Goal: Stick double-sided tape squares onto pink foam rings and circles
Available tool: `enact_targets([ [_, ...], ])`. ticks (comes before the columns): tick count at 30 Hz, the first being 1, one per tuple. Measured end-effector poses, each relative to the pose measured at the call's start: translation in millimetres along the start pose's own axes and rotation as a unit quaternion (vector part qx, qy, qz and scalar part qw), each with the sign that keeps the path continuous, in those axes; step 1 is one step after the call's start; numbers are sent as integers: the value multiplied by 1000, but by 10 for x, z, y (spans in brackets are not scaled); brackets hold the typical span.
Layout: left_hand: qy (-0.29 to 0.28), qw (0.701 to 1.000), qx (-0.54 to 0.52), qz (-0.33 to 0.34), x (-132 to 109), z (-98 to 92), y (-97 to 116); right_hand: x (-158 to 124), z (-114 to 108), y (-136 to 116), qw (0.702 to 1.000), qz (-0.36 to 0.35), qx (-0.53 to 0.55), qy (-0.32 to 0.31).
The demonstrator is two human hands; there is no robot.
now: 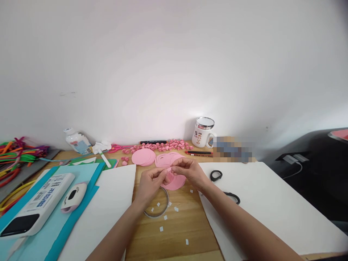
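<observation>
My left hand [151, 184] and my right hand [191, 173] meet over the middle of the table, thumbs and fingertips pinched together. Between them is a pink paper strip [169, 175], mostly covered by the fingers. Pink paper circles [176, 184] lie beneath and behind the hands, some with curved cut lines. A neater stack of pink circles [143, 156] is to the left. Many small rolled pink paper roses [163, 146] line the wall. A roll of tape [166, 207] lies below my left hand, with small white tape squares [161, 228] scattered about.
Black-handled scissors [216, 175] lie partly under my right forearm on a white sheet [274, 206]. A white mug [201, 137] stands by the wall near pencils [199, 153]. At left are a power bank [43, 197], a white bottle [78, 142] and colourful pipe cleaners [21, 156].
</observation>
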State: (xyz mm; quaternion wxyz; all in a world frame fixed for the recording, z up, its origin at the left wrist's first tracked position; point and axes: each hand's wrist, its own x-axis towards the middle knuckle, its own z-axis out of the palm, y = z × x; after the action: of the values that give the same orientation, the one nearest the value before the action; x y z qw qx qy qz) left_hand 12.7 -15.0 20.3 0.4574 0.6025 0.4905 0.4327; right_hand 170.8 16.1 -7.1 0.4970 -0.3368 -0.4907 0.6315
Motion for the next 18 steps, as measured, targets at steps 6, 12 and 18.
enact_targets([
  [6, 3, 1000, 1, -2, 3, 0, -20, -12, 20, -8, 1000, -2, -2, 15],
  [12, 24, 1000, -8, 3, 15, -8, -23, -4, 5, 14, 1000, 5, 8, 0],
  [18, 10, 1000, -5, -3, 11, -5, -29, 4, -6, 19, 1000, 9, 9, 0],
])
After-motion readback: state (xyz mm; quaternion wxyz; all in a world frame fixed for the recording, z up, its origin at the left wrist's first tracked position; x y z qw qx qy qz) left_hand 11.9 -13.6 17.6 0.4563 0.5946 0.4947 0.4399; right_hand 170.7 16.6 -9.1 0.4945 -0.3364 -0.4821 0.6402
